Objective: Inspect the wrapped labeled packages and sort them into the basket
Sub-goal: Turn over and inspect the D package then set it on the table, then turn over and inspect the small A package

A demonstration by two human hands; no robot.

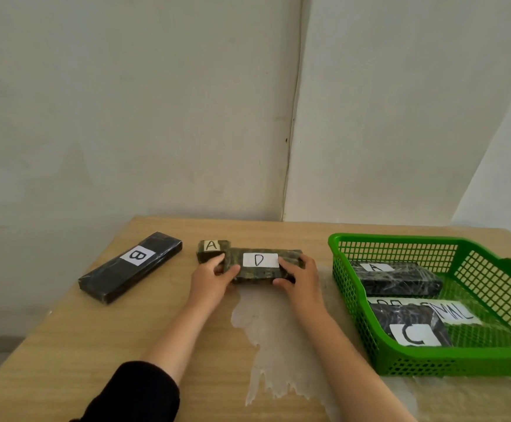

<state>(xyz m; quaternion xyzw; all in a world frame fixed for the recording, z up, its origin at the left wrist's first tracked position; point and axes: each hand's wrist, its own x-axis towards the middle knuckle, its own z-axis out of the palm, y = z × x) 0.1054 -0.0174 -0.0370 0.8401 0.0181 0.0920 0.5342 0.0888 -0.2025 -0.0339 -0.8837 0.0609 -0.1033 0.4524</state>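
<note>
A dark wrapped package labeled D (260,260) lies at the middle of the wooden table. My left hand (213,277) grips its left end and my right hand (298,275) grips its right end. Just behind its left end sits a small package labeled A (211,246). A long black package labeled B (132,266) lies at the left. The green basket (430,360) stands at the right and holds a package labeled A (397,278) at the back and one labeled C (412,327) at the front.
A white paper strip with handwriting (449,309) lies in the basket between its two packages. A pale, worn patch (272,336) marks the tabletop under my right forearm. White walls (187,117) rise right behind the table.
</note>
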